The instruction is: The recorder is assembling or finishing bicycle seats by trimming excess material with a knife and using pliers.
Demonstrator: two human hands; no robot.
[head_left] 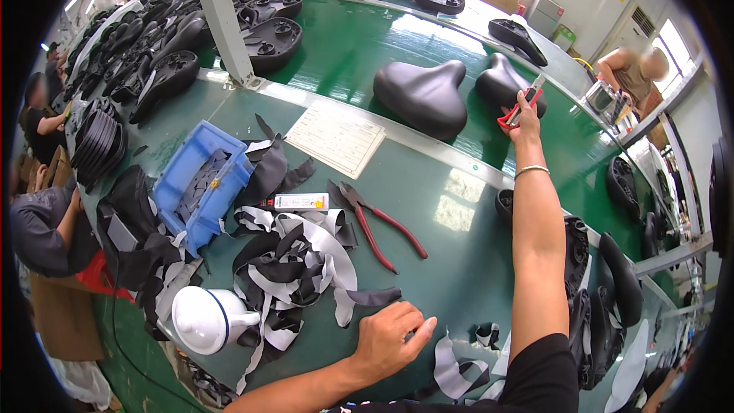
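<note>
Nearest of all came the left hand [391, 340], low over the bench [428, 203], fingers curled in loosely and thumb out; whether they pinched anything, one could not tell! A dark strip end lay just beyond its knuckles, part of the tangle of black and grey scraps [290, 260], and a white mug [200, 320] lay off to the left. Further up, the red-handled pliers [375, 223] lay with their handles parted, well apart from either hand, with a blue bin [200, 183] of small dark pieces over to the left and a paper sheet [336, 138] beyond. And out there, at full stretch, was the right hand [524, 128], fingers closed firmly round a red tool [532, 95]! The tool sat right inside that grip, red parts showing at both sides, its pale tip poking up past the fingers. Behind it stood the right saddle [497, 80], partly covered; contact could not be told. The left saddle [424, 98] rested nearby on the green belt [336, 46].
</note>
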